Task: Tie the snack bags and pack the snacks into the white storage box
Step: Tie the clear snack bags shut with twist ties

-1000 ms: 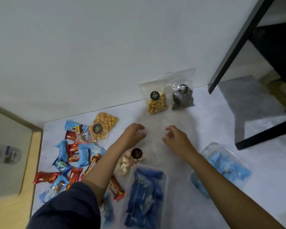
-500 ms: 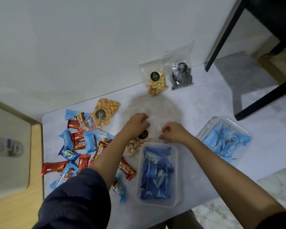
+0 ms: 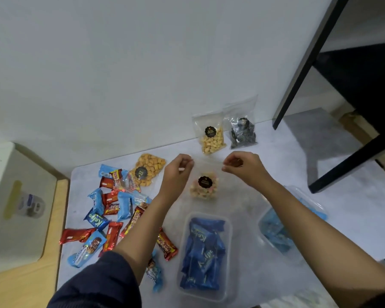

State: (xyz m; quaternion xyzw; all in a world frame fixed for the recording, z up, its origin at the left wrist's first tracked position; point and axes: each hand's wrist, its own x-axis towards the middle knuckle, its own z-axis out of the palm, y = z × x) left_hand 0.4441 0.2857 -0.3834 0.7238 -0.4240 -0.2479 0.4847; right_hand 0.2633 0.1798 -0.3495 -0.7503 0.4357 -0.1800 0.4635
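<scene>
At the far left of the frame sits the white plastic storage box (image 3: pixel 20 196), well apart from your hands. Right of it, a loose pile of red and blue wrapped bars (image 3: pixel 111 210) lies on the pale surface (image 3: pixel 293 156). Your left hand (image 3: pixel 178 174) has its fingers curled, pinching the upper left corner of the clear plastic bag of pastel snacks (image 3: pixel 203 190), held mid-frame between both hands. Your right hand (image 3: pixel 245 167) pinches the opposite corner. The film looks thin, light and slippery, and the contents crushable, so grip the empty neck above the round black sticker (image 3: pixel 205 182) and gather it there for tying.
</scene>
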